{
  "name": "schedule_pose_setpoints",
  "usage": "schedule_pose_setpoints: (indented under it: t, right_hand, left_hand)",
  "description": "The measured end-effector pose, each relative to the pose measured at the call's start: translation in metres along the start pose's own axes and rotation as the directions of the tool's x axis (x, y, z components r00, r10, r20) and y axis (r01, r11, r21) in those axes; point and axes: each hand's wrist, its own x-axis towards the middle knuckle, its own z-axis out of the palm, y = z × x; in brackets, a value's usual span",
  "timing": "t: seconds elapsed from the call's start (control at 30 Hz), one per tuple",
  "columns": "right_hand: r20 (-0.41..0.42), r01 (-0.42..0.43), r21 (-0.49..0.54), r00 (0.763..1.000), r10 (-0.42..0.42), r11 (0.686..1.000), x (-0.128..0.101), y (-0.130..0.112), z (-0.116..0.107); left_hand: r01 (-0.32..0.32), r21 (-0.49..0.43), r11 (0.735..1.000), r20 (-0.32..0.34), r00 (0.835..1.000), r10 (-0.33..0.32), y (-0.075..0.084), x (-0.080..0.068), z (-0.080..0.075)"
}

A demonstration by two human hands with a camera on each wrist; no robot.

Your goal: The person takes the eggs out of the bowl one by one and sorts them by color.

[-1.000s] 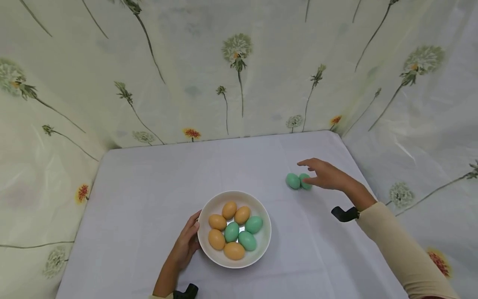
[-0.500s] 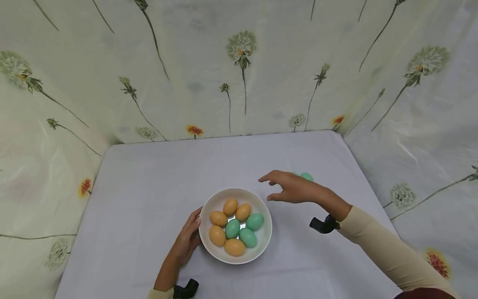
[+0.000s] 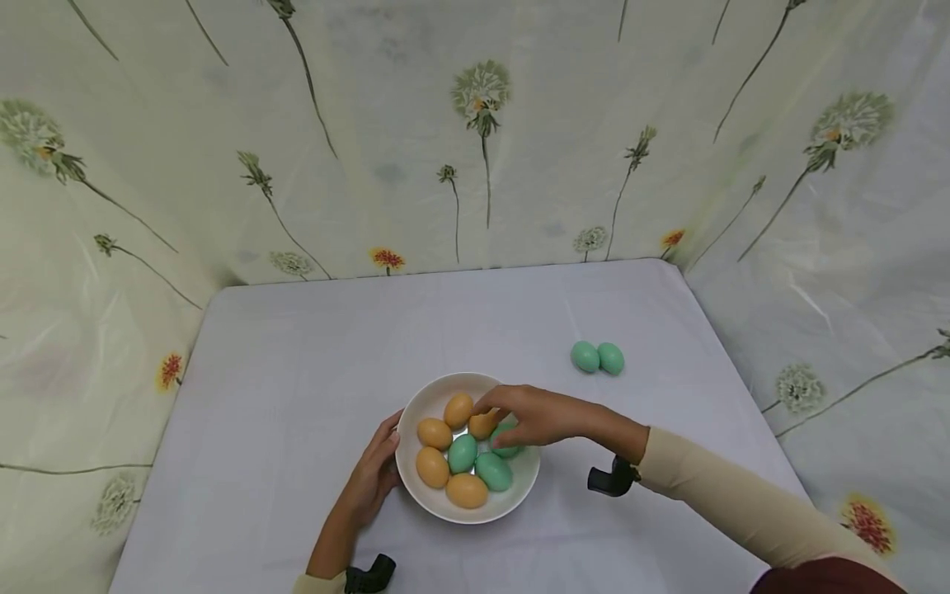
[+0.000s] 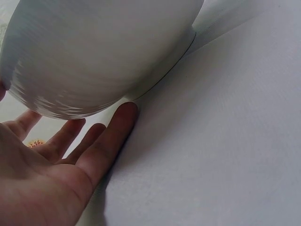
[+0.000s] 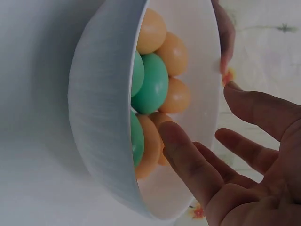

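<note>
Your right hand (image 3: 538,415) hung over the bowl (image 3: 430,505), fingers parted and empty; your left hand (image 3: 373,474) lay with fingers relaxed against its side. The eggs (image 3: 433,468) inside and two green ones (image 3: 585,356) on the worktop (image 3: 297,371) seemed light, hard and slippery, best pinched mid-girth.

Pale sheeting (image 3: 356,107) printed with dandelions (image 3: 481,89) lines the back and both sides of a white-draped table (image 3: 319,346).

Table (image 3: 326,346), apparently cloth-covered: white bowl (image 3: 497,508), two green eggs (image 3: 612,359).
</note>
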Motion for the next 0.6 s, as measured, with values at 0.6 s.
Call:
schedule_pose_setpoints:
  t: [0.6]
  right_hand:
    - [0.093,0.155,-0.202,0.986,-0.138,0.967,0.035,0.0,0.033]
  left_hand:
    - [0.008,0.007,1.0,-0.039,0.999,-0.008,-0.002,0.0,0.002]
